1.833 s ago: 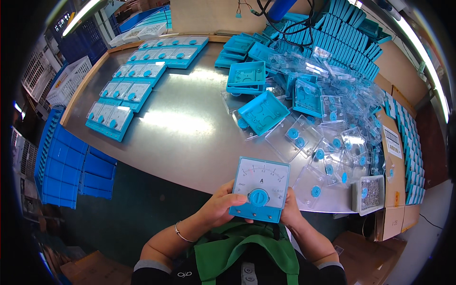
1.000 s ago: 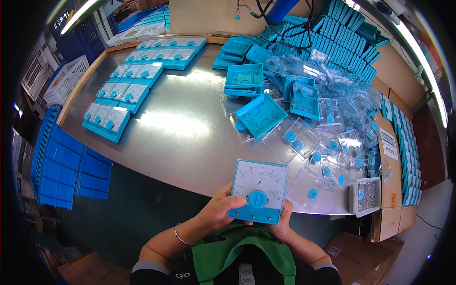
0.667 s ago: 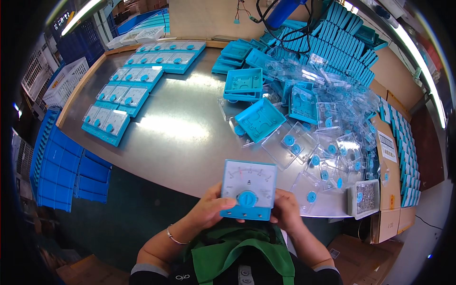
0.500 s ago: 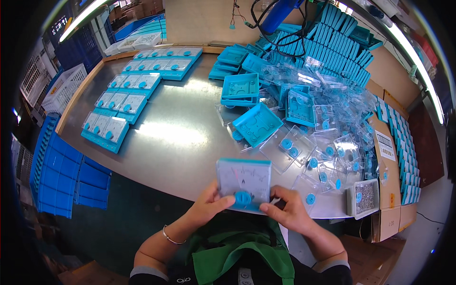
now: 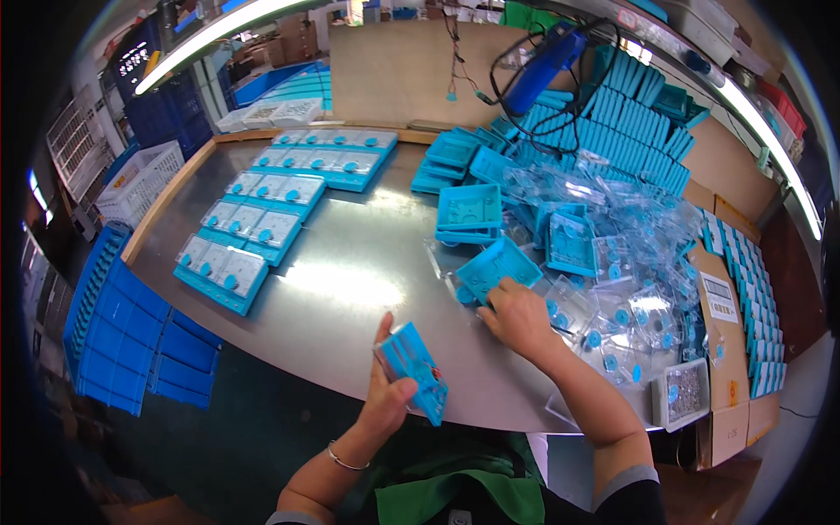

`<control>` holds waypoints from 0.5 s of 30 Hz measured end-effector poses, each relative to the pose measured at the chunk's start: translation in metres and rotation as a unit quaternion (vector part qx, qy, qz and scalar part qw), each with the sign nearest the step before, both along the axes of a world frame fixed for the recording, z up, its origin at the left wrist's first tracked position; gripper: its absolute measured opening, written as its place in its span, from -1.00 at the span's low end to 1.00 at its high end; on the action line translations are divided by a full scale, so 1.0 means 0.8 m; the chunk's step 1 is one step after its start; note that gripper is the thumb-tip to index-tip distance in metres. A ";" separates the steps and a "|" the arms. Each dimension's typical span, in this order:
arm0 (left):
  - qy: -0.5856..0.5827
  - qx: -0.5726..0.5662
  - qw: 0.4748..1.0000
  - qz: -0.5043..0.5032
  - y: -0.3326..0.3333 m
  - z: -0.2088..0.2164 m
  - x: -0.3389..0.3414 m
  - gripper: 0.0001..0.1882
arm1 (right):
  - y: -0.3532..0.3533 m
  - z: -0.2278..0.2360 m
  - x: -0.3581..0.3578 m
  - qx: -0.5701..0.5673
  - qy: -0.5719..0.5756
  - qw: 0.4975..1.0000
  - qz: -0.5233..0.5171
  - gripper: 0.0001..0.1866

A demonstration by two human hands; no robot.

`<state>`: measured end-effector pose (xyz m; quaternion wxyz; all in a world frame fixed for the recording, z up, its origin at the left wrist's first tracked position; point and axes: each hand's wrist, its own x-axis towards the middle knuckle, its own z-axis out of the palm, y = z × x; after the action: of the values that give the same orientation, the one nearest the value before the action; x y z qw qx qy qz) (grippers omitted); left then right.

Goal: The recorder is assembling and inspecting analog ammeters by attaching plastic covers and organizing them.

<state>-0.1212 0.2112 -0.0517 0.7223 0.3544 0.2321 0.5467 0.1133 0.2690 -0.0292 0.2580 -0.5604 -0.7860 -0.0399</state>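
Note:
My left hand [image 5: 386, 398] is closed round a blue panel meter [image 5: 413, 372], tilted edge-on over the front edge of the table, with a small red spot on its side. My right hand [image 5: 522, 322] reaches over the table with its fingers curled together at the near rim of an open blue meter case [image 5: 499, 267]. What is between those fingertips is hidden. Clear plastic covers [image 5: 573, 302] with blue knobs lie just right of that hand. More open blue cases [image 5: 469, 210] are stacked behind it.
Rows of meters [image 5: 291, 189] stand along the table's left side. A heap of clear covers [image 5: 643, 214] and stacked blue cases [image 5: 630, 114] fill the right. A white box of small metal parts [image 5: 682, 394] sits at the right front. A blue electric screwdriver [image 5: 547, 70] hangs above.
My right hand has let go of the meter and moved forward and right to the open blue case. My left hand keeps the meter, now turned from face-up to edge-on. The view has shifted.

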 end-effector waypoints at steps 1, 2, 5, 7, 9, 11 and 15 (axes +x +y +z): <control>0.010 0.016 1.000 0.004 -0.001 -0.003 0.001 0.22 | 0.008 -0.007 0.006 0.011 -0.043 0.999 -0.010 -0.78; 0.022 0.030 0.999 0.017 -0.002 -0.006 -0.002 0.23 | 0.008 0.001 0.003 0.017 -0.040 0.999 0.005 -0.78; 0.005 0.028 0.997 0.076 -0.002 -0.002 -0.020 0.22 | -0.034 0.049 -0.002 0.071 0.106 0.988 0.091 -0.81; -0.005 0.028 0.994 0.105 -0.006 0.000 -0.035 0.21 | -0.081 0.072 -0.003 -0.325 0.500 0.802 0.031 -0.79; -0.013 0.037 0.995 0.094 0.002 0.001 -0.044 0.15 | -0.100 0.045 -0.001 -0.394 0.556 0.731 0.008 -0.75; -0.017 0.041 0.995 0.090 0.009 -0.004 -0.048 0.11 | -0.110 0.018 0.011 -0.477 0.572 0.667 -0.038 -0.74; 0.016 0.042 0.995 0.090 -0.001 -0.004 -0.055 0.01 | -0.123 0.015 0.005 -0.235 0.158 0.959 -0.027 -0.67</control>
<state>-0.1655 0.2107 -0.0548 0.6510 0.3705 0.2512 0.6131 0.1175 0.1702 -0.0174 0.2389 -0.6255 -0.7067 0.2285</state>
